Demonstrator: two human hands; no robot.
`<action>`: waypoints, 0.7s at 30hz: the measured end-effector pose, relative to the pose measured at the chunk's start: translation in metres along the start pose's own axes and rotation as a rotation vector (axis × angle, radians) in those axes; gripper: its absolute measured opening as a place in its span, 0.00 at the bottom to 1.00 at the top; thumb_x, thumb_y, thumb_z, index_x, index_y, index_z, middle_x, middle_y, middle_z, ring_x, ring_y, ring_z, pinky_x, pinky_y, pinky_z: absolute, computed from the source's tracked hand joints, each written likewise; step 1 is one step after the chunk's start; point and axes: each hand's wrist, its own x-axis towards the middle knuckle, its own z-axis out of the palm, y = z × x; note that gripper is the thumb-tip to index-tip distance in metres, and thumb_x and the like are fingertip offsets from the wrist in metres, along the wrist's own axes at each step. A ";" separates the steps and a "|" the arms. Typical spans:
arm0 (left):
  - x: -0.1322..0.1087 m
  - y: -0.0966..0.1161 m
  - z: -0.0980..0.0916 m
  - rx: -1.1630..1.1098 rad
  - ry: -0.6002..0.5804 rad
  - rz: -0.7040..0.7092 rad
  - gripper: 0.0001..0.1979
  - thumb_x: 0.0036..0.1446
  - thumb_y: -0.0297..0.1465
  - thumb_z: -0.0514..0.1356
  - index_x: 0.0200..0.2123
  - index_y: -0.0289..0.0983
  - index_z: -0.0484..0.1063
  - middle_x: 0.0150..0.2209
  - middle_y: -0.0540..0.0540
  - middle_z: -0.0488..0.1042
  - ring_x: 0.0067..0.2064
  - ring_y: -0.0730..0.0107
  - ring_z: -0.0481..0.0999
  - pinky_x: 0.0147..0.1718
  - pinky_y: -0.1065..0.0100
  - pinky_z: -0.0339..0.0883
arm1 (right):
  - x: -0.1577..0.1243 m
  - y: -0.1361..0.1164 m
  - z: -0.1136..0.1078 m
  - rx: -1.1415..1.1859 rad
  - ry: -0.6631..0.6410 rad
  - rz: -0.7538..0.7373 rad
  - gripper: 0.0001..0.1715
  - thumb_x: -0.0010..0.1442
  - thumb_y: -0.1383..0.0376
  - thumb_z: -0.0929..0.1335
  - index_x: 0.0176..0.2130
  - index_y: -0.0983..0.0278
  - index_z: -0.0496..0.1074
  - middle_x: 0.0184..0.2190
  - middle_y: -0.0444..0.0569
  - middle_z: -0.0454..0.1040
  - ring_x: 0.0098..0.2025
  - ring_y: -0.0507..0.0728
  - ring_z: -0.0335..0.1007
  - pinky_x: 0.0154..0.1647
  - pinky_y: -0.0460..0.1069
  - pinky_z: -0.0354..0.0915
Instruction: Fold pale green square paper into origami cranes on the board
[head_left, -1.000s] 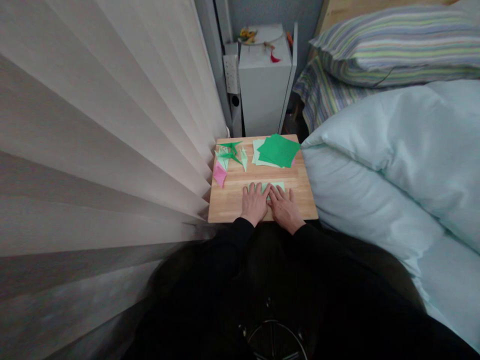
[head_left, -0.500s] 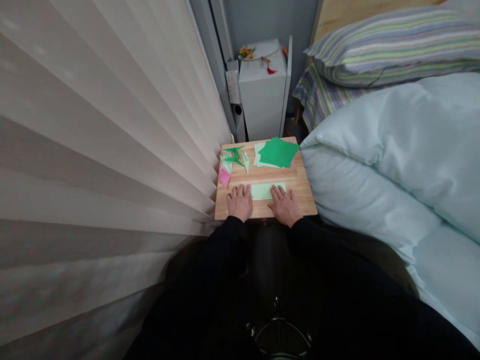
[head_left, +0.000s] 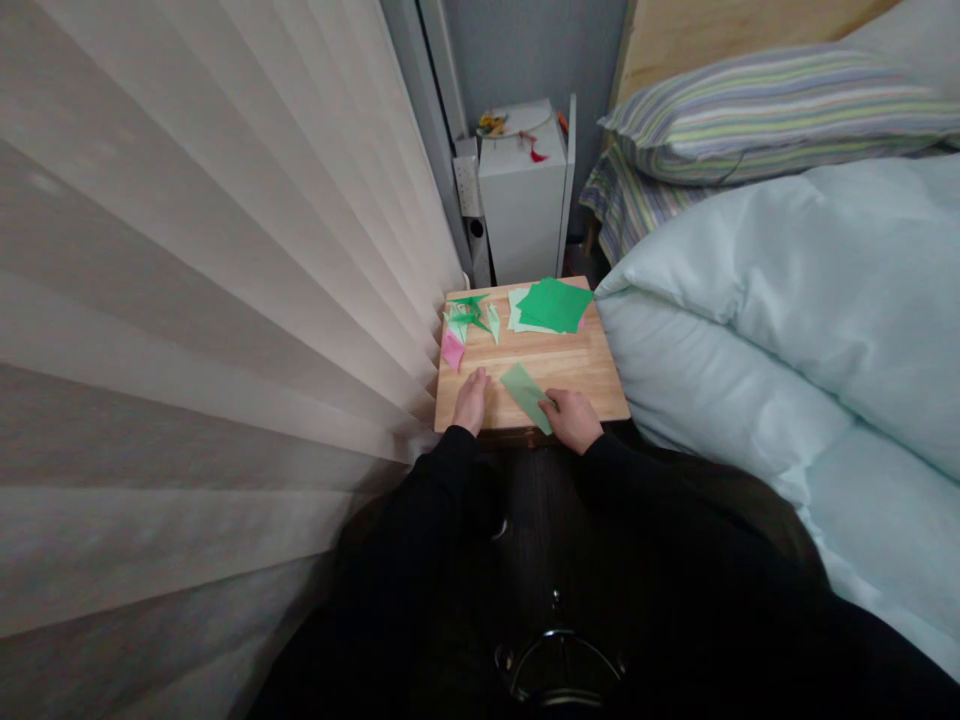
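Note:
A folded strip of light green paper (head_left: 523,392) is held at its right edge by my right hand (head_left: 574,418), fingers pinched on it. The strip is tilted over the small wooden table (head_left: 536,353). Left of the paper, my left hand (head_left: 471,401) is on its side at the table's near edge, fingers extended and apart from the strip. Beyond it, at the table's left, are a pink folded paper piece (head_left: 453,351), a dark green folded paper shape (head_left: 468,311) and light green folded pieces (head_left: 493,323).
Green paper sheets (head_left: 556,304) lie stacked at the table's far right, over paler ones. A pleated curtain (head_left: 300,250) hangs close on the left. A bed with a pale blue quilt (head_left: 750,290) borders the right. Behind the table stands a white cabinet (head_left: 523,215).
Both hands lay flat with the paper strip between them. Now my right hand has picked up the strip and turned it to a slant. My left hand has come off it and rolled sideways.

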 end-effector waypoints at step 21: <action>-0.048 0.066 -0.001 -0.312 -0.194 -0.042 0.23 0.46 0.43 0.76 0.41 0.33 0.84 0.33 0.43 0.85 0.33 0.60 0.83 0.38 0.59 0.79 | 0.002 -0.023 -0.056 0.964 -0.063 -0.081 0.23 0.57 0.47 0.75 0.29 0.64 0.73 0.22 0.42 0.72 0.24 0.51 0.68 0.26 0.46 0.65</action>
